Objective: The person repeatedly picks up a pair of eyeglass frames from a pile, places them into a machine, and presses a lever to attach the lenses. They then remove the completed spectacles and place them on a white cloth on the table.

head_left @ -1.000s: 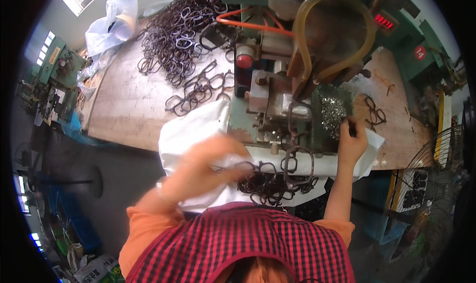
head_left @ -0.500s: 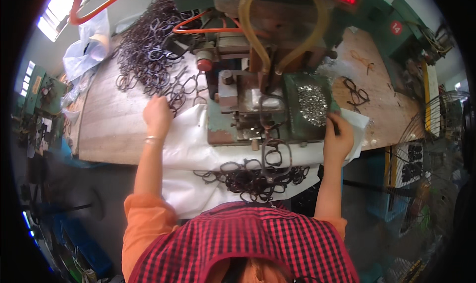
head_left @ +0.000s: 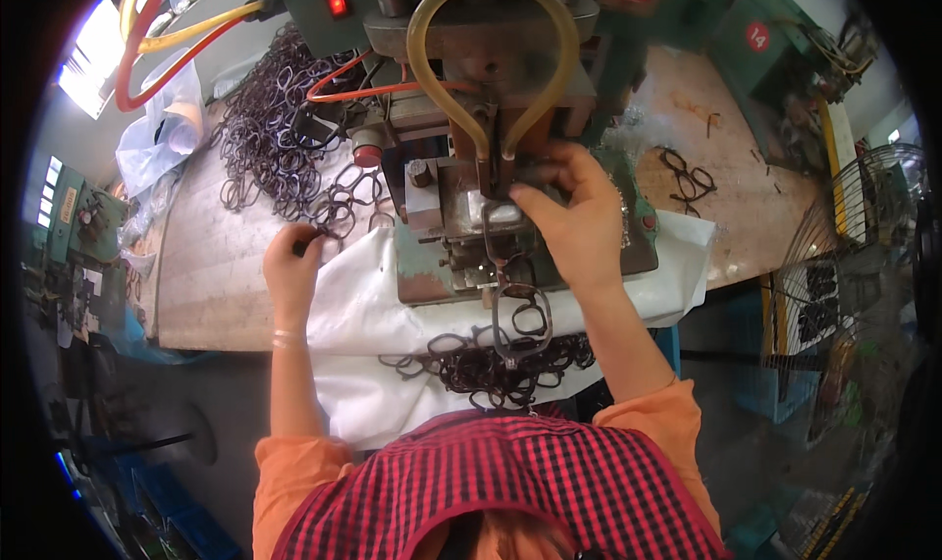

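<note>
A dark eyeglass frame front (head_left: pixel 508 266) stands upright in the fixture of the green bench machine (head_left: pixel 491 148), its upper half under the tool head and its lower half hanging over the front edge, just above the loose frames below. The right hand (head_left: pixel 569 221) is raised to the fixture with the wrist bent, its forearm running up from the lower edge; thumb and fingers are curled together, pinching the top of that frame against the metal block. The left hand (head_left: pixel 292 266) is stretched well out to the left, arm nearly straight, fingers closed on a single dark frame (head_left: pixel 319 234) at the near edge of the big heap of frames (head_left: pixel 285 148) on the wooden bench (head_left: pixel 211 275).

A white cloth (head_left: pixel 363 315) lies under the machine and hangs over the bench edge; a second, smaller pile of frames (head_left: pixel 491 369) rests on it just in front of the person. On the right of the bench lie about two more frames (head_left: pixel 689 177), well apart from both hands. One looped yellowish hose (head_left: pixel 491 30) arches over the machine head, and two red displays glow on its top.
</note>
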Demonstrator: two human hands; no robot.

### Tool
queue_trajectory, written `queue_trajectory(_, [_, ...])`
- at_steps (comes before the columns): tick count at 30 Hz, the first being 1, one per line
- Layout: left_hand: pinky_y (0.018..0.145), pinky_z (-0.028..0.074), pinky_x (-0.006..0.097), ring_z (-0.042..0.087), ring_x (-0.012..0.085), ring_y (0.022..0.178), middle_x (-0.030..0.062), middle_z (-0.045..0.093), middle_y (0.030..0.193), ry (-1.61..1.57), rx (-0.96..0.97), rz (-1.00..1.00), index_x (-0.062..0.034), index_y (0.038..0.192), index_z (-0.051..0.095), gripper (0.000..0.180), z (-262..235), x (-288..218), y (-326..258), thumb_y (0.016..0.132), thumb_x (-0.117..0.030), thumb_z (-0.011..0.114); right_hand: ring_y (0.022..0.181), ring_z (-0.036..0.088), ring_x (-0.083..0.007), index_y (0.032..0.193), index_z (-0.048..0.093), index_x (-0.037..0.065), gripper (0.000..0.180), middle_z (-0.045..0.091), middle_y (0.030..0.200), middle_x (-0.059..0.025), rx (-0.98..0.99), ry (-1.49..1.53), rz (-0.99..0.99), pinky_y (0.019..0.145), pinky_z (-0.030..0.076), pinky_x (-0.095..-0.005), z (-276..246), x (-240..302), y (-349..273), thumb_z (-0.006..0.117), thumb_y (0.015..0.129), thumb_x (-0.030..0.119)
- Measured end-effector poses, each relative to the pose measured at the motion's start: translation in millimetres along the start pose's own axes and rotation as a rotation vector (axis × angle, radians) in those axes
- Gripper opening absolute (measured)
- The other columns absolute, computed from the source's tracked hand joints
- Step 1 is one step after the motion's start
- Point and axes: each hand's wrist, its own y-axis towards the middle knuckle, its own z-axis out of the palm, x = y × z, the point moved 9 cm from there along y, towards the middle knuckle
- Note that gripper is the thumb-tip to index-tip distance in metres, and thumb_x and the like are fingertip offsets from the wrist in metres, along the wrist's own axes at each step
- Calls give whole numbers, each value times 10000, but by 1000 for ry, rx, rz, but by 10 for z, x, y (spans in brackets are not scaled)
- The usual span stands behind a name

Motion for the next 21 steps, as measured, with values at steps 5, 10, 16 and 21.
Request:
queue_trajectory(5, [590,540,267,664,194,753,159,648,995,-1098,-25,122,27,1151,551,309,-397,-1403,-90,869,123,633,896,627,-114,1308,481,-66,570,668,918,-75,36,235,196,795,490,-233,160,-76,-56,736,801,-6])
queue_trajectory(10, [640,552,222,663,131,723,131,682,966,-817,-3,388,46,1177,602,234,-168,-2240,367,944,62,604,918,615,-127,1336,452,-71,592,680,968,-83,-13,334,208,853,465,-253,237,29,-117,720,814,6])
queue_trajectory(16, [479,480,223,623,163,533,164,680,790,-1152,518,-53,17,1145,558,222,8,-2272,-182,1015,-156,509,1149,605,-236,1189,669,51,387,674,1156,-121,71,-68,1,991,455,-328,-193,55,-273,729,807,60])
queue_trajectory(21, [411,438,237,567,155,443,127,668,708,-1111,1318,-626,-21,1141,536,336,703,-2304,-919,1072,-319,398,1271,493,-413,956,717,69,179,628,1184,-205,-117,-1239,-143,971,456,-503,-913,-604,-296,711,791,138])
